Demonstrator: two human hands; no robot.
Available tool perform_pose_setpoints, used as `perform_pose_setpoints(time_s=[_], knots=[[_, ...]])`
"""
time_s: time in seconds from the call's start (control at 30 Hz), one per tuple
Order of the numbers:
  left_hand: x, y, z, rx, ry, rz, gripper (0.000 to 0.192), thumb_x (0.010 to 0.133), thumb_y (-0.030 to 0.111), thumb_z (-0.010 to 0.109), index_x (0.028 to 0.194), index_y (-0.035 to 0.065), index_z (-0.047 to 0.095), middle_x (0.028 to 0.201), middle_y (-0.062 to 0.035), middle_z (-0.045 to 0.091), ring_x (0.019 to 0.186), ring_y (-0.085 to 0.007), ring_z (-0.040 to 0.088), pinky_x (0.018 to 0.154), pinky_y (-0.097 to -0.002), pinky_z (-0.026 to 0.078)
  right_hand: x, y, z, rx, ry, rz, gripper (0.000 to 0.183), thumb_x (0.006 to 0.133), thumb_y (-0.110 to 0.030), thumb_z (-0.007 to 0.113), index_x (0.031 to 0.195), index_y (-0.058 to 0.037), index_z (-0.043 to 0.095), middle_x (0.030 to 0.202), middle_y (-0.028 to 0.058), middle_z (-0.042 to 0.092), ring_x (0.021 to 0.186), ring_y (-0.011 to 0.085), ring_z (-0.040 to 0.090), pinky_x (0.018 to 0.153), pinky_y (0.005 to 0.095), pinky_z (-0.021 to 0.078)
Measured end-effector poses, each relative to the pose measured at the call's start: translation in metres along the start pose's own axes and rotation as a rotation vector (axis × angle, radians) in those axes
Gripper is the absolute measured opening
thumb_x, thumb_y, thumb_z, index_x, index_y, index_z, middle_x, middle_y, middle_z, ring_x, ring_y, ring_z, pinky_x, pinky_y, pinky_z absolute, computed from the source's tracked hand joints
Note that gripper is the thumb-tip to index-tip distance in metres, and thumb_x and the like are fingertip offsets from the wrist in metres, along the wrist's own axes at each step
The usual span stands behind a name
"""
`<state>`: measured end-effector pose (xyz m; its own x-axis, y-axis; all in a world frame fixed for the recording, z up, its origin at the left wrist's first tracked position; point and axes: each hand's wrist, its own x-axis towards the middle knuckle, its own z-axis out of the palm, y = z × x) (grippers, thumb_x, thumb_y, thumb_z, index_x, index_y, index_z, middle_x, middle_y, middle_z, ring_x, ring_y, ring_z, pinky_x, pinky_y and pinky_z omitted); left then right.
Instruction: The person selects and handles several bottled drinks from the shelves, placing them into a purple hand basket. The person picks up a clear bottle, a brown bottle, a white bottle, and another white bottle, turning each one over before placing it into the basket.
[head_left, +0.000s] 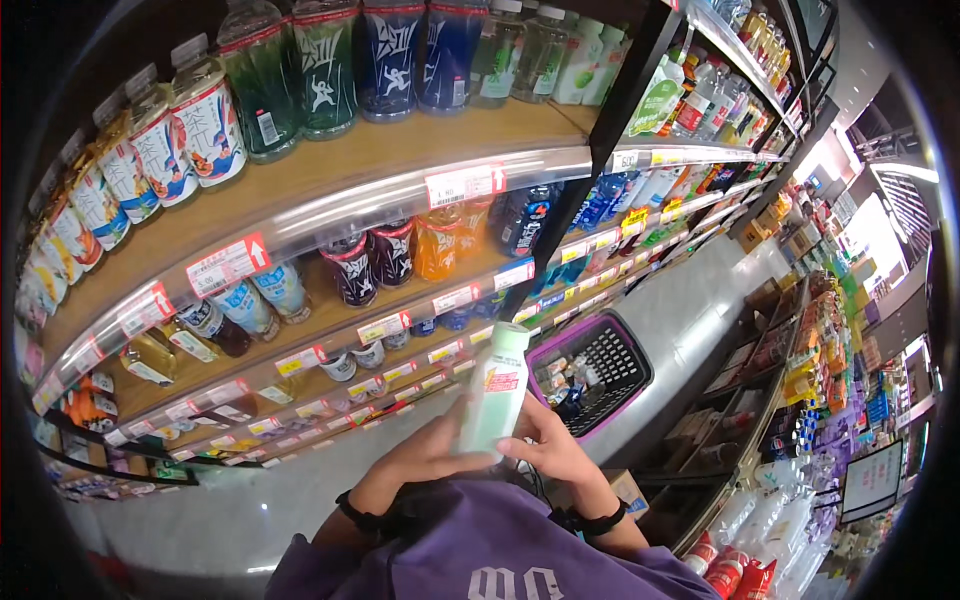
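Observation:
A pale green and white bottle (495, 405) with a light green cap stands nearly upright before my chest, held between both hands. My left hand (431, 446) wraps its left side and base, the fingers partly behind it. On the right side, my right hand (551, 442) grips it with the thumb near the base. Just beyond, a black shopping basket (637, 352) with a purple rim rests on the floor with several small packaged goods (571, 382) inside.
Drink shelves (420, 161) curve along the left and front, filled with bottles such as green ones (324, 75) and orange ones (437, 247). A lower display (720, 427) of packaged goods borders the aisle floor (686, 300) at right. A cardboard box (626, 491) sits by my right forearm.

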<state>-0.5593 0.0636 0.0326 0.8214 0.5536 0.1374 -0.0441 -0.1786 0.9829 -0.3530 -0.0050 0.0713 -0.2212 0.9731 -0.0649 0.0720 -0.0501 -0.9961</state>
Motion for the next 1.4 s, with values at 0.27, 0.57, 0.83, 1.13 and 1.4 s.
perform_pose_setpoints(time_s=[0.27,0.57,0.83,1.13,1.4], knots=[[-0.008,-0.020,0.008,0.172,0.013,0.115,0.082,0.084,0.030,0.075,0.146,0.0036,0.027,0.124,-0.0205,0.057,0.113,-0.0307,0.058,0.093,-0.0402,0.046,-0.004,0.009,0.002,0.316,0.044,0.128,0.065,0.084,-0.016,0.074,0.138,-0.0028,0.042,0.124,0.0068,0.057,0.113,0.0185,0.055,0.097,0.0356,0.0445],[-0.019,-0.015,0.009,0.306,0.099,0.008,0.073,0.094,0.037,0.059,0.151,0.0101,0.021,0.099,-0.0211,0.066,0.086,-0.0374,0.065,0.076,-0.0447,0.050,0.006,0.050,-0.010,0.310,0.200,0.104,0.071,0.076,-0.018,0.077,0.134,0.0031,0.040,0.124,0.0122,0.054,0.114,0.0246,0.054,0.100,0.0398,0.0406],[-0.090,-0.006,0.030,0.309,0.462,-0.128,0.071,0.095,0.039,0.057,0.152,0.0129,0.023,0.090,-0.0199,0.067,0.076,-0.0370,0.065,0.069,-0.0451,0.050,0.041,0.043,0.027,0.362,-0.153,0.179,0.079,0.074,-0.005,0.069,0.143,0.0029,0.032,0.134,0.0155,0.047,0.122,0.0282,0.049,0.103,0.0412,0.0381],[-0.127,0.029,0.089,0.174,0.759,-0.273,0.069,0.092,0.032,0.063,0.150,0.0136,0.030,0.096,-0.0166,0.069,0.083,-0.0316,0.069,0.075,-0.0408,0.054,0.039,0.053,0.033,0.351,-0.440,0.191,0.083,0.068,-0.004,0.066,0.143,0.0031,0.030,0.133,0.0180,0.047,0.121,0.0309,0.048,0.104,0.0421,0.0382],[-0.120,0.061,0.121,0.309,0.762,-0.295,0.077,0.088,0.031,0.068,0.151,0.0113,0.029,0.097,-0.0149,0.068,0.082,-0.0279,0.068,0.076,-0.0392,0.053,0.020,0.074,0.017,0.446,-0.517,0.088,0.093,0.065,-0.002,0.074,0.144,0.0027,0.026,0.129,0.0208,0.050,0.119,0.0364,0.053,0.097,0.0513,0.0464]])
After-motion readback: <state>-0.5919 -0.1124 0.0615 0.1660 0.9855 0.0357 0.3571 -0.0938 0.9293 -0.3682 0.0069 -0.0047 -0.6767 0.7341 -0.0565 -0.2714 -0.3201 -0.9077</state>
